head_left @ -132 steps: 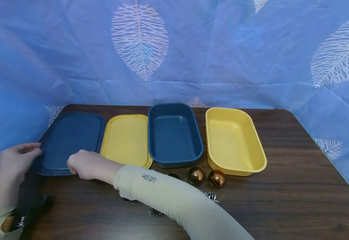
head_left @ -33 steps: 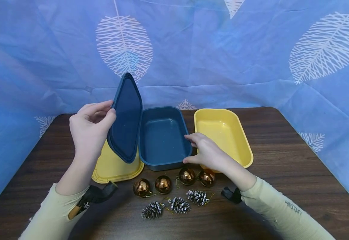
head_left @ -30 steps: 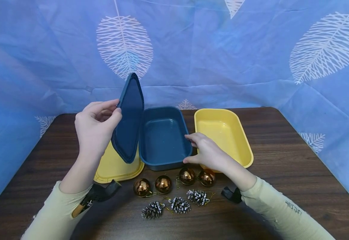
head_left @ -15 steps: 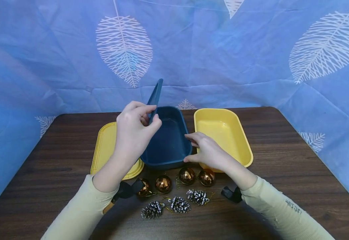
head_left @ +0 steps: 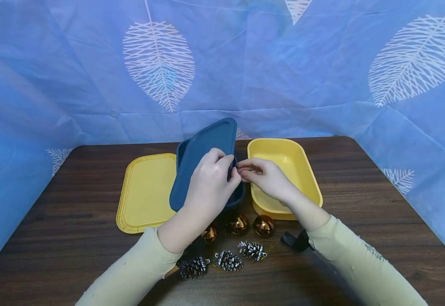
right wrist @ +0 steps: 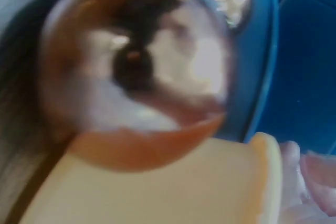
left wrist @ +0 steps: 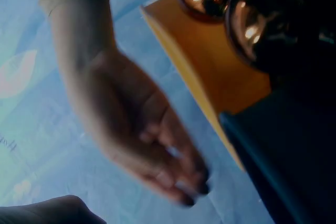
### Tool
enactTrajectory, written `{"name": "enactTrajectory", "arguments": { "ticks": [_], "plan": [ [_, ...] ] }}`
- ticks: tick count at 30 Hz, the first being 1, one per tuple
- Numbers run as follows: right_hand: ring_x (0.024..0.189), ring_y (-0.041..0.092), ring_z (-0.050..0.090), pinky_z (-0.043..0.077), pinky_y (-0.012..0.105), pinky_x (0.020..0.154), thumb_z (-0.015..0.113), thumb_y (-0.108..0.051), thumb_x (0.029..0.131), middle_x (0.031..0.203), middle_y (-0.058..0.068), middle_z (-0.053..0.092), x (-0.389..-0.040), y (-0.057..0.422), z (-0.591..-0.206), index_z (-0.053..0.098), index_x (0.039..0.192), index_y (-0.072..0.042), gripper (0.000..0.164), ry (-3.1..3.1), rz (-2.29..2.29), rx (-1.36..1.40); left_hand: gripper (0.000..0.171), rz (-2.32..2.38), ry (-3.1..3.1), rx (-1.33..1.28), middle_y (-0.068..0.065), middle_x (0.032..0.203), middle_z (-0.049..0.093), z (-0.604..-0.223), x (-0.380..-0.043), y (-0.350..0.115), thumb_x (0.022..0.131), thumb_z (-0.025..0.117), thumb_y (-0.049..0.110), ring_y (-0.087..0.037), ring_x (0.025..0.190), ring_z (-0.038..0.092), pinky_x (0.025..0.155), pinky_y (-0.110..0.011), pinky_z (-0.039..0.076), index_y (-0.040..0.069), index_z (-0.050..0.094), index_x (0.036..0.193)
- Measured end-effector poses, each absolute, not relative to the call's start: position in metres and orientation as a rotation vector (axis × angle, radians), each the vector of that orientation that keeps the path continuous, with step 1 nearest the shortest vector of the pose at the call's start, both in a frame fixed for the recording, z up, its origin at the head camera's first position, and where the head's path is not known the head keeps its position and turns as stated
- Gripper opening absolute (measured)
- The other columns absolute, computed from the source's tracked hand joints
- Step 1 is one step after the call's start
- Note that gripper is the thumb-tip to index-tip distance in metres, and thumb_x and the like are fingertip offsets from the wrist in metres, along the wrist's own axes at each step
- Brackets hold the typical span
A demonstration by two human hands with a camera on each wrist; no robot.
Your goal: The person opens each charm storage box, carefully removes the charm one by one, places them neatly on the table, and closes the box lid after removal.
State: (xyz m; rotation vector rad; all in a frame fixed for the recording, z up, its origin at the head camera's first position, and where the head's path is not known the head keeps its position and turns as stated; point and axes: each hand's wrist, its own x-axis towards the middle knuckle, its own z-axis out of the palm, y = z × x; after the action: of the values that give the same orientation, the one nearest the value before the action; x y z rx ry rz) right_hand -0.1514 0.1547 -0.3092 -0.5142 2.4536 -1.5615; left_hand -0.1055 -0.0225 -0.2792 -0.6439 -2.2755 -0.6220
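Note:
My left hand (head_left: 209, 182) pinches the right edge of a dark blue lid (head_left: 212, 146), which is tilted over the blue rectangular container (head_left: 238, 197). The lid's raised side faces right, and its lower left part overhangs the container. My right hand (head_left: 266, 177) is beside the container's right rim, its fingertips close to the left hand's. In the left wrist view the right hand (left wrist: 139, 124) has loosely bent fingers with nothing between them. The right wrist view catches the blue container (right wrist: 252, 72) behind a shiny copper ball (right wrist: 136, 66).
A yellow lid (head_left: 146, 193) lies flat on the left of the brown table (head_left: 62, 238). A yellow container (head_left: 283, 170) stands on the right. Copper ball ornaments (head_left: 263, 225) and frosted pine cones (head_left: 228, 260) sit in front, some partly behind the left arm.
The left hand has lifted the blue lid from the table's left and carried it right, over the blue container. The right hand has left the container's near right corner and moved up the rim.

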Motion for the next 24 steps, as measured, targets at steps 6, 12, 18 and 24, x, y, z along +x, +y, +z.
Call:
{"name": "enactTrajectory", "arguments": {
  "ticks": [6, 12, 18, 24],
  "plan": [
    [0.099, 0.02, 0.065, 0.052, 0.031, 0.085, 0.046, -0.009, 0.102, 0.114, 0.022, 0.061, -0.155, 0.152, -0.302, 0.053, 0.126, 0.011, 0.032, 2.179, -1.915, -0.363, 0.011, -0.557, -2.267, -0.692, -0.008, 0.082, 0.053, -0.291, -0.105, -0.014, 0.079, 0.071, 0.005, -0.018, 0.068, 0.048, 0.058, -0.024, 0.046, -0.001, 0.072, 0.089],
    [0.092, 0.017, 0.065, 0.053, 0.029, 0.082, 0.051, -0.013, 0.1, 0.107, 0.016, 0.062, -0.156, 0.151, -0.297, 0.054, 0.121, 0.011, 0.032, 2.098, -1.991, -0.236, 0.012, -0.513, -2.282, -0.702, -0.007, 0.08, 0.052, -0.298, -0.105, -0.006, 0.08, 0.07, 0.005, -0.017, 0.067, 0.047, 0.055, -0.023, 0.045, 0.0, 0.072, 0.09],
    [0.09, 0.017, 0.065, 0.053, 0.028, 0.082, 0.057, -0.015, 0.097, 0.108, 0.016, 0.061, -0.163, 0.15, -0.296, 0.055, 0.121, 0.011, 0.035, 2.06, -1.978, -0.118, 0.017, -0.486, -2.324, -0.689, -0.008, 0.083, 0.053, -0.302, -0.107, -0.002, 0.081, 0.068, 0.005, -0.018, 0.07, 0.048, 0.055, -0.024, 0.045, -0.001, 0.071, 0.096],
    [0.082, 0.013, 0.064, 0.053, 0.024, 0.079, 0.058, -0.014, 0.097, 0.104, 0.012, 0.06, -0.173, 0.15, -0.297, 0.054, 0.122, 0.01, 0.036, 2.06, -1.94, -0.041, 0.032, -0.602, -2.511, -0.682, -0.008, 0.091, 0.052, -0.3, -0.109, -0.005, 0.085, 0.069, 0.023, -0.017, 0.074, 0.045, 0.054, -0.024, 0.043, 0.0, 0.068, 0.107]
  ]
}}
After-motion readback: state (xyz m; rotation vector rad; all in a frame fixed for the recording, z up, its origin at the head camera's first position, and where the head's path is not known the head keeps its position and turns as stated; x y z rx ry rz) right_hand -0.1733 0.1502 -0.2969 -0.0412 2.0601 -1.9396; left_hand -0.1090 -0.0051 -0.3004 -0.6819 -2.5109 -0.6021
